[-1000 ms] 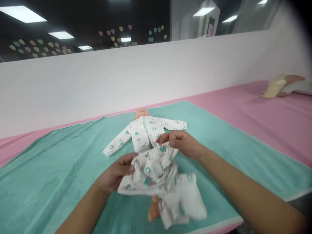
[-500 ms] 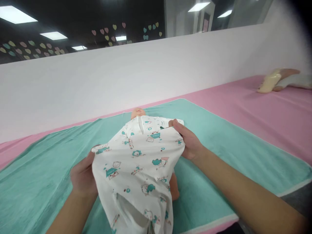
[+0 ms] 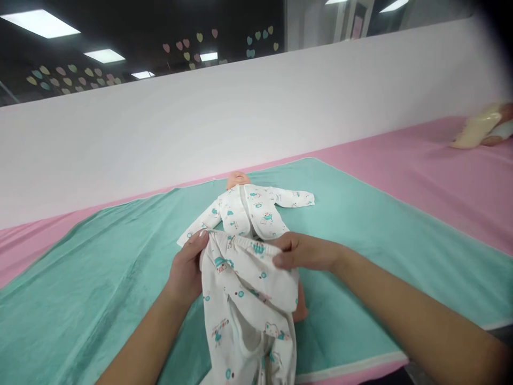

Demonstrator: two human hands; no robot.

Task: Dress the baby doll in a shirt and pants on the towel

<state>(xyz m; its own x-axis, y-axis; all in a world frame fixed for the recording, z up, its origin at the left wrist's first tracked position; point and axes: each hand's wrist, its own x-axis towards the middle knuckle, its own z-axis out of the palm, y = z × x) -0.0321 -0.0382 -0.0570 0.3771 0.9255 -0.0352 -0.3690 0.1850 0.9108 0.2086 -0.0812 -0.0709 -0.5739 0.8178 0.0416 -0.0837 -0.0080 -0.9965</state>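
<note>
Currently — left hand (image 3: 186, 270), right hand (image 3: 302, 252) gripping baby pants' elastic waistband (image 3: 244, 247) | teal towel (image 3: 100, 267) open either side — doll (image 3: 237, 181) just above

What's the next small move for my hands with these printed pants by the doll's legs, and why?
Probably lower the elastic waistband of the printed pants toward the doll's foot: your left hand and right hand hold it up, and the foot appears to lie outside the pants.

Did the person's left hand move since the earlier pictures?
Yes. Judged against the doll's head, the left hand has shifted rightward in view, closer to the head.
</note>
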